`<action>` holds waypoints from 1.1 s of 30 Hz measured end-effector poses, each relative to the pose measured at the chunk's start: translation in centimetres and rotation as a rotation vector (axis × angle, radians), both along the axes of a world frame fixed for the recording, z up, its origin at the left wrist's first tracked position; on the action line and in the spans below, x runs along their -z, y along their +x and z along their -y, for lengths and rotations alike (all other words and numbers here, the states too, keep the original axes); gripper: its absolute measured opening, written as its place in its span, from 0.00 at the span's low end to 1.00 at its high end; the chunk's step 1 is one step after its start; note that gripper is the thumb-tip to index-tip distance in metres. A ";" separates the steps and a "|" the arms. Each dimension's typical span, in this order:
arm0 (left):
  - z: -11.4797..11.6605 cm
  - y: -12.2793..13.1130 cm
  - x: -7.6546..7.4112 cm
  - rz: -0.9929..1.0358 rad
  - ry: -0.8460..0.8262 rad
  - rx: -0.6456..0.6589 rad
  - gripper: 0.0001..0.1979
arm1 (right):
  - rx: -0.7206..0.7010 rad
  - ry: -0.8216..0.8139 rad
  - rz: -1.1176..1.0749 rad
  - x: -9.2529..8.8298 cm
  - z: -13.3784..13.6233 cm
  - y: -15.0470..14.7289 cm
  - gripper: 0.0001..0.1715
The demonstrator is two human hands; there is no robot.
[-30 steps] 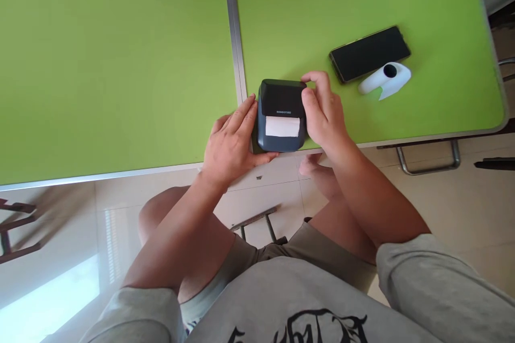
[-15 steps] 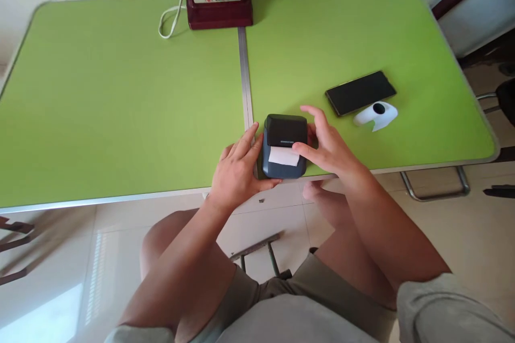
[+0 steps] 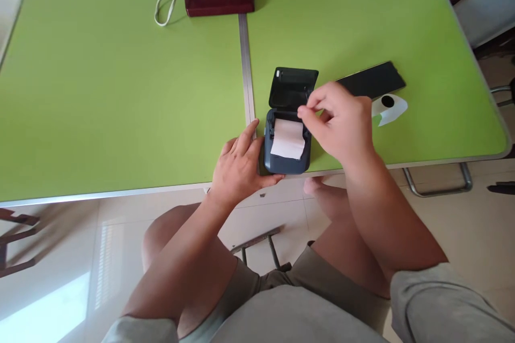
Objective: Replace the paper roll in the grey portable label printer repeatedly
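Note:
A small dark portable printer (image 3: 287,165) stands at the table's front edge with its lid (image 3: 293,88) raised. In its compartment lies a roll of white paper (image 3: 288,138), its loose end hanging over the front. My left hand (image 3: 238,167) grips the printer's body from the left, fingers along the side and thumb at the front. Thumb and forefinger of my right hand (image 3: 341,120) are bent together at the lower right edge of the lid, over the hinge side. Part of the printer's right side is hidden behind this hand.
Beyond my right hand lie a black phone (image 3: 374,79) and a curled white paper piece with a black dot (image 3: 396,111). A dark red appliance with dials (image 3: 219,0) and a white cord (image 3: 164,9) stands at the back of the green table (image 3: 120,91).
The printer's lid has swung up from closed to open, uncovering the paper roll. My right hand has moved up and turned over to the lid. The left hand has stayed at the printer.

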State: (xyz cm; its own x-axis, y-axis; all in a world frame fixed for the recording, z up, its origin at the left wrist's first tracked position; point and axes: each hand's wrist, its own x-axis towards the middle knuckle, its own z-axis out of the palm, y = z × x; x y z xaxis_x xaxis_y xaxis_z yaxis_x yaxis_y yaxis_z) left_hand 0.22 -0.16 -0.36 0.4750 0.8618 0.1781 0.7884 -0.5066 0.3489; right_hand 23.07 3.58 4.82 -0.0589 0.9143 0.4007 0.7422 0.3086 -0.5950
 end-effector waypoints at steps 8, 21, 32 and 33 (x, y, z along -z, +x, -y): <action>0.2 0.2 -0.4 -0.006 -0.016 0.000 0.46 | -0.137 -0.265 0.485 -1.0 -0.9 -0.3 0.16; 0.1 0.3 -0.3 -0.017 0.011 0.007 0.45 | -0.356 -0.428 -0.841 0.5 0.4 4.6 0.24; -0.1 0.4 -0.6 -0.091 -0.028 -0.035 0.47 | 0.101 -0.080 -0.287 4.9 1.9 5.7 0.20; -0.1 0.4 -0.6 -0.090 -0.021 -0.034 0.48 | 0.114 -0.040 -0.230 4.9 1.8 5.6 0.18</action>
State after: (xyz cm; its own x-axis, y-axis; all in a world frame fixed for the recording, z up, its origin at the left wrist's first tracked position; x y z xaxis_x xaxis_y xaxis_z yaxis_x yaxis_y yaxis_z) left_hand 0.61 -0.03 0.25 0.4585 0.8809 0.1177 0.8339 -0.4722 0.2856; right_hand 28.67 1.82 -0.03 0.1342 0.9251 0.3552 0.6145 0.2035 -0.7622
